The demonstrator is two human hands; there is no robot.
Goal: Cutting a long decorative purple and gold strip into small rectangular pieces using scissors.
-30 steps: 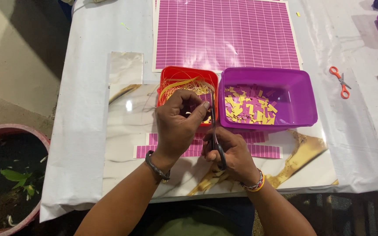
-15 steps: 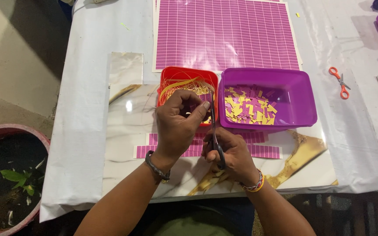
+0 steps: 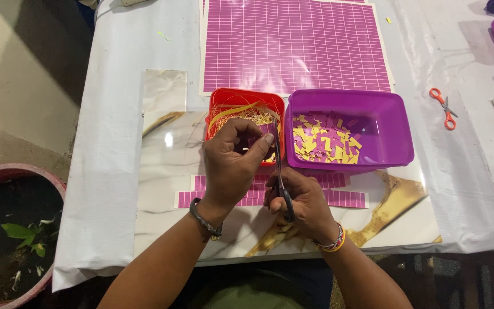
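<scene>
**Inspector A:** What is each hand doing at this station?

**Inspector B:** The right hand [image 3: 301, 200] is clamping the handles of a pair of dark scissors [image 3: 281, 177], blades pointing away from the person. The left hand [image 3: 235, 160] is pinching something small at the blade tips; its fingers are closed together, but I cannot tell exactly what they are gripping, since the fingers are covering it. It appears purple.

**Inspector A:** Where is the cut material going?

**Inspector B:** Just beyond the right hand, a purple tub [image 3: 350, 129] is holding a scatter of small purple and yellow rectangles, covering roughly half its floor. Just beyond the left hand, a red tub [image 3: 247, 114] is collecting thin yellow trimmings.

**Inspector A:** And the stock remaining?

**Inspector B:** Under both hands, two purple label strips [image 3: 338, 197] are lying on a glossy marbled sheet [image 3: 172, 171] on the desk [image 3: 115, 86]. Further out, beyond the tubs, a full purple grid sheet [image 3: 295, 46] is lying uncut.

**Inspector A:** Your assessment of progress?

**Inspector B:** I am judging the work as partly done: a fair pile is already cut, while the strips and the whole sheet are indicating much still waiting.

**Inspector A:** Anything else nearby?

**Inspector B:** Orange scissors [image 3: 444, 109] are lying idle, well off to the right of the right hand.
</scene>
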